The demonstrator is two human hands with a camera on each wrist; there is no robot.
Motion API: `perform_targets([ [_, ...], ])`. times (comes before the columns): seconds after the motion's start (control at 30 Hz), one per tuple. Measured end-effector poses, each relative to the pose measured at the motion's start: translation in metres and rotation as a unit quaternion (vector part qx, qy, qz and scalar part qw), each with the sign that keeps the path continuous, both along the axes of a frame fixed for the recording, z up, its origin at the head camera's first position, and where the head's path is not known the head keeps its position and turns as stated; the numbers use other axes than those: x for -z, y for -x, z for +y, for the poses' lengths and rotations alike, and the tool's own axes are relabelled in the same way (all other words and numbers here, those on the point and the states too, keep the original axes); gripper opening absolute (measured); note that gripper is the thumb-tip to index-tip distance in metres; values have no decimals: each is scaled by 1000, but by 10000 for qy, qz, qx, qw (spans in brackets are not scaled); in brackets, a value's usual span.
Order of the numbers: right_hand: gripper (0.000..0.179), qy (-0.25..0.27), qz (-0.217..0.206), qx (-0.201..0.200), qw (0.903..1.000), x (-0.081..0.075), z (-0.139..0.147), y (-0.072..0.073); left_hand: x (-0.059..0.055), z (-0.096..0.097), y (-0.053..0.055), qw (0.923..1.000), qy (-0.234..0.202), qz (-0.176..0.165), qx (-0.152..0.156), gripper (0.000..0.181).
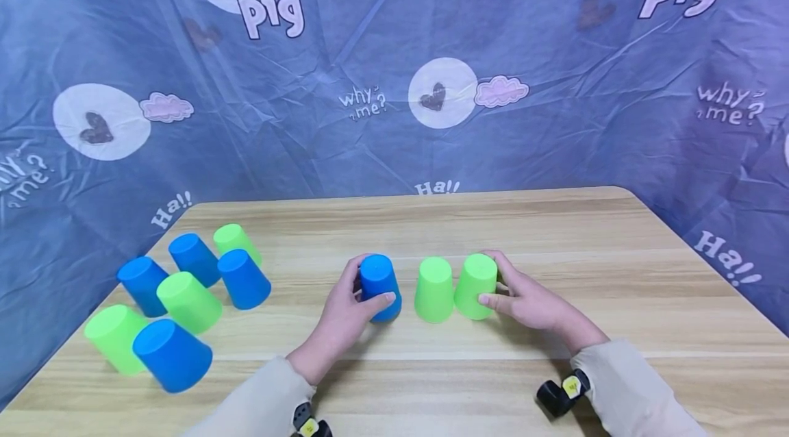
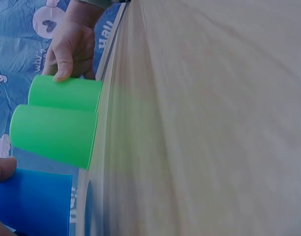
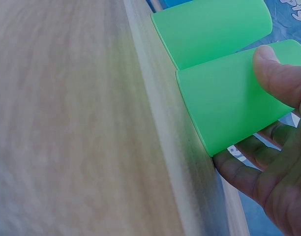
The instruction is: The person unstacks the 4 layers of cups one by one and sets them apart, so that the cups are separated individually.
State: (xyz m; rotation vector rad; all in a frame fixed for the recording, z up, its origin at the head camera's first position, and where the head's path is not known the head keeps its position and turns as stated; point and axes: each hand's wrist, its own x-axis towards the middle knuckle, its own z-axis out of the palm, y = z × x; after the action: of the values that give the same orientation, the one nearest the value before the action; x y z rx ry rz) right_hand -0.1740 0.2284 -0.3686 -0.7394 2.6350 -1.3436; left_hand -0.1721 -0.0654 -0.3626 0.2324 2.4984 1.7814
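My left hand grips an upside-down blue cup, with the thumb across its front and the fingers behind. A narrow gap shows between that blue cup's rim and the table in the left wrist view. To its right an upside-down green cup stands on the table, untouched by either hand. My right hand holds a second green cup around its right side, thumb in front. In the right wrist view this held green cup sits right beside the other green cup.
On the left of the wooden table stand several more upside-down cups, among them a near blue cup, a green cup and a far green cup. A blue patterned cloth hangs behind the table.
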Motion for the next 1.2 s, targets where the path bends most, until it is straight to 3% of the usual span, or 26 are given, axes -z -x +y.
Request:
perform_targets([
  [0.8, 56, 10, 73, -106, 9999, 0, 1, -1, -15, -76, -18, 9964, 315, -87, -778, 64],
  [1.2, 58, 48, -67, -41, 10000, -1, 1, -1, -20, -111, -29, 9894, 798, -663, -1014, 73],
])
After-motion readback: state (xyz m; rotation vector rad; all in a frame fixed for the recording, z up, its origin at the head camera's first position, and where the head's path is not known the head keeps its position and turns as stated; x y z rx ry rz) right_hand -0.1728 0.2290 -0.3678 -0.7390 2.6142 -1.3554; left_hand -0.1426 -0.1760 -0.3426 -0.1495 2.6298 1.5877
